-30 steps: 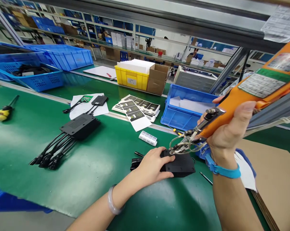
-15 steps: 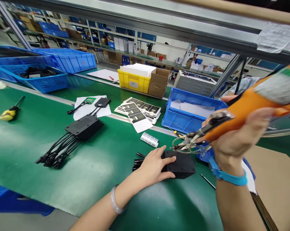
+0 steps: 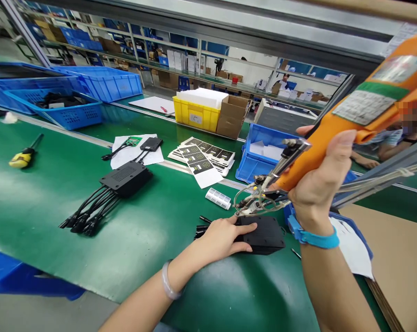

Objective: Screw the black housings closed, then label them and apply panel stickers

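My left hand (image 3: 225,237) steadies a black box (image 3: 264,235) on the green bench, with thumb and fingers spread over its left end. Black cable ends (image 3: 200,229) stick out beyond that hand on the left. In my right hand (image 3: 321,184) is an orange electric screwdriver (image 3: 354,110), gripped at a slant. Its metal nose, wound about with thin tubes, reaches down to the box's far left corner, close to my left fingertips. Whether the tip touches the box I cannot tell. A second black box (image 3: 125,179) with several cables lies further left.
A yellow-handled screwdriver (image 3: 21,158) lies at left near blue bins (image 3: 70,117). Printed label sheets (image 3: 201,161), a white label roll (image 3: 218,198) and a yellow bin (image 3: 194,114) stand beyond my hands. Cardboard sheets (image 3: 398,258) are at right. Another person's arm (image 3: 367,161) shows behind.
The electric screwdriver has moved left, its nose now at the box's far left corner and its body steeper. My left hand stays on the box. The view has shifted slightly.
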`<state>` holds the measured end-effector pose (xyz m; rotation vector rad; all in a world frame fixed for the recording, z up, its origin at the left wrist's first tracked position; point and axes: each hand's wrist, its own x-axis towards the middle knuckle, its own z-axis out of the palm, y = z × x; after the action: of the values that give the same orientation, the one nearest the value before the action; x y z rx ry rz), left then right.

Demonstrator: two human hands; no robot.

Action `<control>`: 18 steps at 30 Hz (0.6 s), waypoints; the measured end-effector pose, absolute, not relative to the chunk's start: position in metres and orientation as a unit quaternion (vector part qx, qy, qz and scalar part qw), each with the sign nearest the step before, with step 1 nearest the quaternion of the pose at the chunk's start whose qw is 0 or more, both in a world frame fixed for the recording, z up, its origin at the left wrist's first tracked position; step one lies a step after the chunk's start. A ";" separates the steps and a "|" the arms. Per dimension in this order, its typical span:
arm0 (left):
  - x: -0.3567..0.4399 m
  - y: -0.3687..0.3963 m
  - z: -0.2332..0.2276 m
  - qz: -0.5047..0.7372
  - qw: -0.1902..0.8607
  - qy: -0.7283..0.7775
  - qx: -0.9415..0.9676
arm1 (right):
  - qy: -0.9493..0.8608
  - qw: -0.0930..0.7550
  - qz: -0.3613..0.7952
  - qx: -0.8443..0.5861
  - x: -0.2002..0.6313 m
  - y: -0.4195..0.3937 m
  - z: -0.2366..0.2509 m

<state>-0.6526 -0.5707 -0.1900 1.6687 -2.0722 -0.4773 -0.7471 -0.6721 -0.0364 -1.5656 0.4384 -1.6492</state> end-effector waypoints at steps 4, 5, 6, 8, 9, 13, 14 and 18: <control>-0.652 -0.570 -0.189 -0.174 0.215 -0.748 0.603 | 0.161 0.422 -0.655 -0.606 -0.742 -0.677 -0.049; -0.652 -0.570 -0.189 -0.174 0.215 -0.748 0.603 | 0.159 0.419 -0.659 -0.604 -0.741 -0.678 -0.051; -0.653 -0.570 -0.189 -0.174 0.214 -0.749 0.602 | 0.159 0.417 -0.662 -0.602 -0.740 -0.678 -0.052; -0.653 -0.570 -0.189 -0.174 0.211 -0.750 0.602 | 0.164 0.419 -0.657 -0.605 -0.739 -0.679 -0.054; -0.653 -0.571 -0.189 -0.174 0.210 -0.750 0.602 | 0.169 0.420 -0.650 -0.610 -0.738 -0.679 -0.055; -0.654 -0.572 -0.190 -0.174 0.213 -0.747 0.605 | 0.190 0.398 -0.637 -0.632 -0.735 -0.678 -0.059; -0.654 -0.572 -0.191 -0.174 0.214 -0.747 0.604 | 0.194 0.393 -0.639 -0.633 -0.734 -0.678 -0.060; -0.652 -0.572 -0.192 -0.177 0.226 -0.748 0.598 | 0.194 0.385 -0.652 -0.624 -0.734 -0.674 -0.064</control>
<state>-0.6523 -0.5724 -0.1919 1.6480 -2.0631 -0.4881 -0.7342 -0.6744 -0.0636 -1.5895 0.4947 -1.6598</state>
